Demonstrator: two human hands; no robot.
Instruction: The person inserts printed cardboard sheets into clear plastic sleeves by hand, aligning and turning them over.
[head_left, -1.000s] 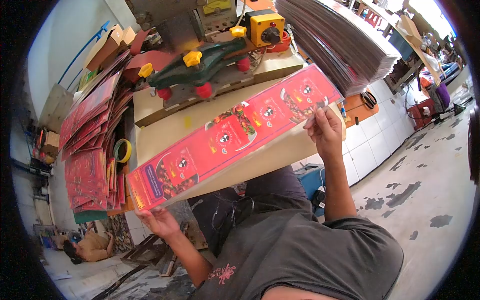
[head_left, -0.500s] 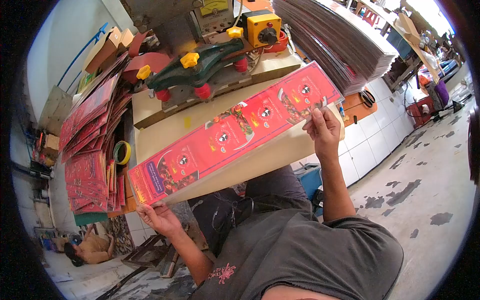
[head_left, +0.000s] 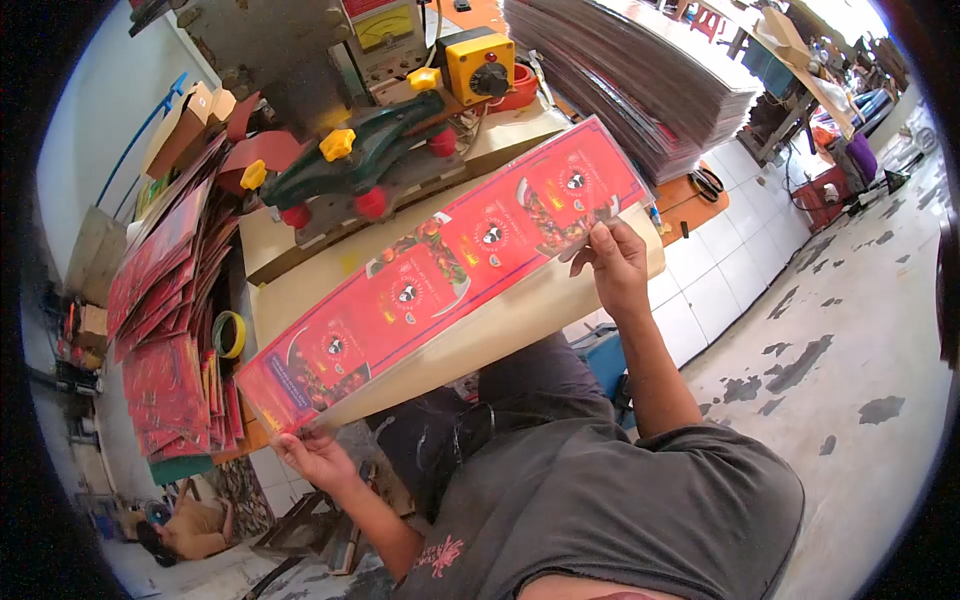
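A long red printed sheet (head_left: pixel 440 275) in clear plastic lies slantwise over the tan work surface (head_left: pixel 500 330). My left hand (head_left: pixel 318 458) pinches its lower left corner. Near the other end, my right hand (head_left: pixel 612 262) grips the lower edge between thumb and fingers. Just beyond the sheet stands a machine with a dark green clamp bar (head_left: pixel 390 150), yellow star knobs and red feet.
Piled red printed pieces (head_left: pixel 165 390) lie at the left beside a yellow tape roll (head_left: pixel 229 335). A tall stack of sheets (head_left: pixel 650 80) stands at the back right, near black scissors (head_left: pixel 706 184). Another person (head_left: pixel 195 528) is at the lower left.
The view has shifted, so the machine and stacks appear further left. Both hands keep hold of the red sheet, which shows little movement against the work surface.
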